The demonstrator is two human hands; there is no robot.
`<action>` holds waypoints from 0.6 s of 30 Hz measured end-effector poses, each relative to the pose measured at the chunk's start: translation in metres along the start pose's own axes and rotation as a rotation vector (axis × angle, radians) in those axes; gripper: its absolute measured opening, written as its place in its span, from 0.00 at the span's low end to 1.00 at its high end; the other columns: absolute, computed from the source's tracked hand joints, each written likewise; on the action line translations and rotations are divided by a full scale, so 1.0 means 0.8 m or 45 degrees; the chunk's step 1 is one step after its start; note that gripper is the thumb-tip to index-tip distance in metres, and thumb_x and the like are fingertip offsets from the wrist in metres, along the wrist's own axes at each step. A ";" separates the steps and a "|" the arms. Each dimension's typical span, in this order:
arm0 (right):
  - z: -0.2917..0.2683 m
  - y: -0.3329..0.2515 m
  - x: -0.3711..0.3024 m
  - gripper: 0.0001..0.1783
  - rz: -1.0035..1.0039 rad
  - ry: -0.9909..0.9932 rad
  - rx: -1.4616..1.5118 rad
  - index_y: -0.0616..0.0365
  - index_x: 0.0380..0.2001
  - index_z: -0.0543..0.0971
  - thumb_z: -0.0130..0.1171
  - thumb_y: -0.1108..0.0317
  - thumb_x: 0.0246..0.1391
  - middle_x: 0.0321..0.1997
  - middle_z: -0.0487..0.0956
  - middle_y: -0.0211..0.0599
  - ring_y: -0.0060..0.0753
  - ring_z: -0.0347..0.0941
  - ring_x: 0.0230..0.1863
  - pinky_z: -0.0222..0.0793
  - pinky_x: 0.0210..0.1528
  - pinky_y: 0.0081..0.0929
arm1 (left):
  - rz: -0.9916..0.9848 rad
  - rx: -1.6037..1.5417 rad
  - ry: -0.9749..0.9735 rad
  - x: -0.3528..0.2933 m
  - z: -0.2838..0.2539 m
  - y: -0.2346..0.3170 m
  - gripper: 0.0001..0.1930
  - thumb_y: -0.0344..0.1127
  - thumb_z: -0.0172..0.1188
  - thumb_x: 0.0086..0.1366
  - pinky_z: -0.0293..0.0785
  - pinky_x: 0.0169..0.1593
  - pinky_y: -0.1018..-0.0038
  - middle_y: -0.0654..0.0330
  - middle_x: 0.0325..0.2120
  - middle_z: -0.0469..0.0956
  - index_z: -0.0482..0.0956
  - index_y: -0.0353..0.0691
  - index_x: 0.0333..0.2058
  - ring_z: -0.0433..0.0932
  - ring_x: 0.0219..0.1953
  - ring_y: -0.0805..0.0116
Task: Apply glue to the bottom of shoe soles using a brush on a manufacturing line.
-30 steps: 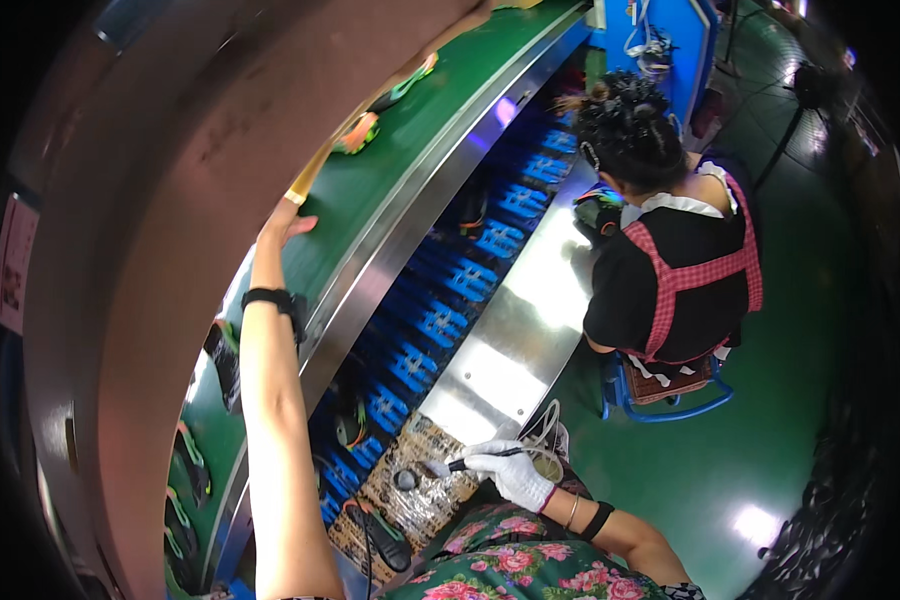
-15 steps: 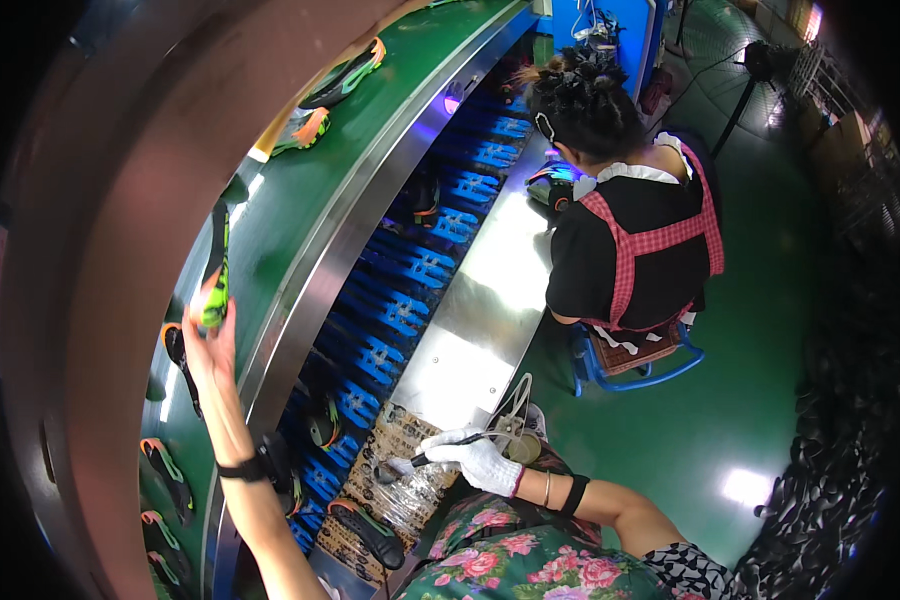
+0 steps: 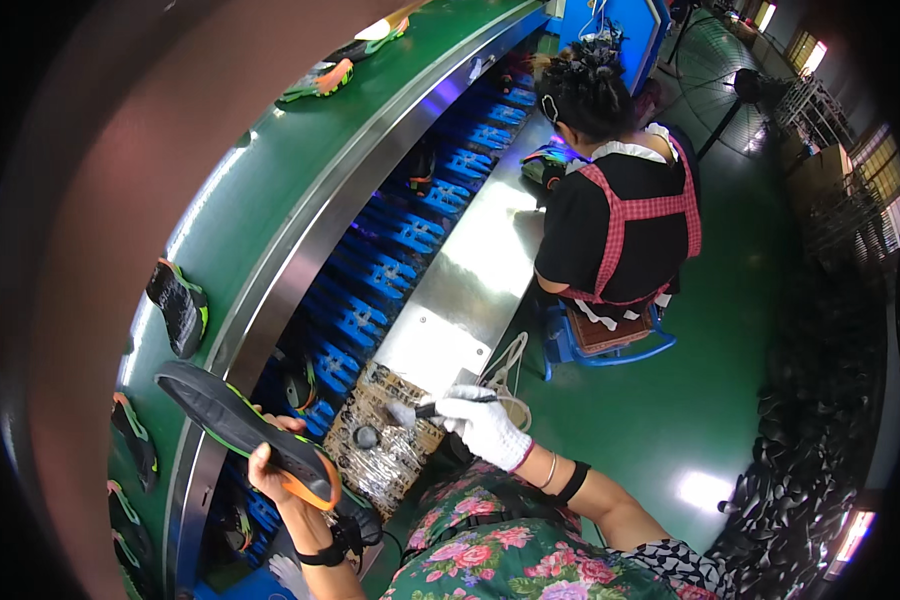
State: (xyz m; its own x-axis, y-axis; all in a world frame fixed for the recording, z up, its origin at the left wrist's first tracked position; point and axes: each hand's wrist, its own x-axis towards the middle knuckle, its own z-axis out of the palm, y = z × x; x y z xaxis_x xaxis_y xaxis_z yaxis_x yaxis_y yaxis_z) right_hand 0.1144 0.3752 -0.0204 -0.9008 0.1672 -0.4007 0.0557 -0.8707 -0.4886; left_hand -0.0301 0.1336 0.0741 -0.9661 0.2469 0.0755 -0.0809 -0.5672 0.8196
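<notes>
My left hand (image 3: pixel 268 478) grips a shoe sole (image 3: pixel 228 412) near its orange end. The sole is dark grey with a green-and-orange rim and tilts over the metal edge of the belt. In a white glove, my right hand (image 3: pixel 485 428) closes around a black-handled brush (image 3: pixel 440 408). Its pale bristle end hovers over or touches a board wrapped in clear film (image 3: pixel 382 478); I cannot tell which. A small round dark cup (image 3: pixel 367 437) sits on that board. Close to my left wrist, a second dark sole (image 3: pixel 362 524) is partly hidden.
A green conveyor belt (image 3: pixel 300 160) carries several soles on the left. Beside it runs a lower channel with blue slats (image 3: pixel 375 275), then a metal ledge (image 3: pixel 460 265). A seated co-worker (image 3: pixel 625 220) handles a shoe ahead. Dark pieces (image 3: pixel 790 480) are heaped at the right.
My left hand has come back from the belt toward me, bringing the sole over the channel. My right hand has shifted slightly up with the brush. The view has turned slightly.
</notes>
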 end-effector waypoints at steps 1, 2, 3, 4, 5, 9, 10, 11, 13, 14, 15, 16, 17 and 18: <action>0.003 -0.005 -0.003 0.06 -0.016 0.023 0.014 0.63 0.39 0.84 0.62 0.77 0.58 0.44 0.85 0.43 0.22 0.78 0.33 0.72 0.31 0.14 | -0.078 0.020 0.032 -0.017 -0.009 -0.002 0.29 0.40 0.57 0.54 0.74 0.50 0.61 0.50 0.34 0.76 0.69 0.29 0.53 0.79 0.41 0.53; 0.008 -0.011 -0.007 0.06 -0.041 -0.004 0.041 0.63 0.39 0.84 0.62 0.78 0.58 0.45 0.85 0.44 0.22 0.78 0.34 0.72 0.31 0.14 | -0.358 -0.079 0.064 -0.034 -0.029 -0.005 0.30 0.40 0.57 0.52 0.79 0.50 0.59 0.44 0.44 0.79 0.71 0.28 0.52 0.80 0.47 0.50; 0.018 -0.017 -0.011 0.06 -0.060 -0.034 0.064 0.63 0.39 0.83 0.62 0.78 0.58 0.45 0.85 0.44 0.22 0.78 0.34 0.72 0.31 0.14 | -0.486 -0.205 0.010 -0.049 -0.024 -0.007 0.33 0.35 0.59 0.50 0.81 0.53 0.54 0.41 0.52 0.76 0.69 0.26 0.56 0.80 0.51 0.47; 0.039 -0.028 -0.019 0.06 -0.065 -0.038 0.073 0.63 0.38 0.83 0.62 0.78 0.57 0.46 0.85 0.45 0.20 0.77 0.33 0.71 0.31 0.14 | -0.456 -0.095 0.044 -0.061 -0.018 -0.015 0.36 0.33 0.58 0.48 0.80 0.54 0.54 0.41 0.53 0.76 0.67 0.26 0.59 0.79 0.53 0.47; 0.048 -0.032 -0.025 0.09 -0.073 -0.094 -0.001 0.64 0.42 0.83 0.61 0.78 0.58 0.47 0.85 0.45 0.19 0.75 0.33 0.70 0.31 0.14 | -0.427 0.018 0.078 -0.072 -0.014 -0.024 0.40 0.30 0.58 0.47 0.80 0.56 0.54 0.42 0.55 0.76 0.64 0.26 0.62 0.79 0.55 0.47; 0.088 -0.041 -0.040 0.16 -0.120 -0.217 -0.418 0.66 0.51 0.82 0.60 0.77 0.59 0.49 0.84 0.41 0.20 0.77 0.36 0.74 0.37 0.18 | -0.585 -0.521 -0.019 -0.099 -0.036 -0.069 0.40 0.42 0.65 0.53 0.73 0.62 0.45 0.39 0.51 0.78 0.66 0.30 0.63 0.76 0.56 0.35; 0.102 -0.042 -0.042 0.15 -0.218 -0.310 -0.428 0.66 0.50 0.82 0.60 0.77 0.59 0.48 0.84 0.40 0.23 0.79 0.40 0.76 0.42 0.21 | -0.645 -0.602 0.057 -0.099 -0.033 -0.075 0.43 0.52 0.64 0.54 0.74 0.58 0.40 0.41 0.56 0.75 0.64 0.38 0.66 0.77 0.54 0.33; 0.111 -0.041 -0.041 0.15 -0.313 -0.404 -0.431 0.67 0.49 0.82 0.60 0.77 0.59 0.48 0.85 0.40 0.26 0.80 0.44 0.77 0.47 0.23 | -0.656 -0.525 0.022 -0.100 -0.028 -0.078 0.49 0.72 0.56 0.58 0.77 0.55 0.44 0.40 0.54 0.77 0.66 0.33 0.63 0.78 0.51 0.32; 0.121 -0.041 -0.037 0.14 -0.317 -0.432 -0.437 0.66 0.45 0.84 0.65 0.80 0.54 0.47 0.85 0.44 0.32 0.81 0.48 0.77 0.55 0.31 | -0.665 -0.819 0.048 -0.093 0.000 -0.069 0.58 0.87 0.45 0.53 0.82 0.49 0.53 0.40 0.47 0.81 0.71 0.30 0.58 0.82 0.46 0.37; 0.129 -0.047 -0.041 0.14 -0.332 -0.420 -0.473 0.66 0.44 0.84 0.66 0.81 0.52 0.47 0.85 0.45 0.33 0.82 0.48 0.77 0.55 0.31 | -0.703 -0.817 0.142 -0.089 0.015 -0.063 0.60 0.89 0.43 0.51 0.83 0.47 0.56 0.40 0.43 0.82 0.73 0.29 0.54 0.83 0.42 0.40; 0.133 -0.050 -0.042 0.15 -0.342 -0.413 -0.508 0.66 0.43 0.84 0.67 0.82 0.50 0.46 0.85 0.45 0.33 0.82 0.47 0.77 0.55 0.31 | -0.734 -0.816 0.242 -0.085 0.024 -0.060 0.61 0.91 0.40 0.49 0.83 0.44 0.59 0.40 0.39 0.83 0.75 0.28 0.51 0.84 0.38 0.43; 0.135 -0.050 -0.038 0.14 -0.376 -0.440 -0.558 0.66 0.42 0.85 0.68 0.83 0.49 0.46 0.86 0.46 0.33 0.83 0.47 0.78 0.54 0.31 | -0.829 -1.080 0.306 -0.083 0.030 -0.051 0.59 0.90 0.40 0.51 0.83 0.42 0.59 0.42 0.37 0.83 0.76 0.28 0.48 0.84 0.34 0.46; 0.142 -0.059 -0.041 0.14 -0.434 -0.449 -0.611 0.66 0.41 0.85 0.68 0.83 0.48 0.45 0.86 0.46 0.34 0.83 0.46 0.78 0.53 0.31 | -0.822 -1.062 0.355 -0.080 0.037 -0.050 0.59 0.90 0.40 0.51 0.83 0.42 0.59 0.42 0.37 0.83 0.76 0.28 0.48 0.84 0.34 0.46; 0.148 -0.063 -0.045 0.12 -0.435 -0.408 -0.611 0.66 0.38 0.86 0.69 0.84 0.47 0.43 0.86 0.47 0.35 0.84 0.45 0.79 0.51 0.32 | -0.828 -1.095 0.259 -0.079 0.042 -0.050 0.59 0.89 0.39 0.53 0.82 0.44 0.56 0.41 0.39 0.83 0.74 0.29 0.51 0.83 0.36 0.45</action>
State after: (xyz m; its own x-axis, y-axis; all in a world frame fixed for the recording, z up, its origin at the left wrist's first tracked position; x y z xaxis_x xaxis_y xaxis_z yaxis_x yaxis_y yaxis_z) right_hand 0.0933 0.3583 0.1108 -0.9811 0.1865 0.0515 -0.1365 -0.4785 -0.8674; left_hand 0.0427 0.1667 0.0559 -0.6928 0.6081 -0.3877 -0.6573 -0.7536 -0.0075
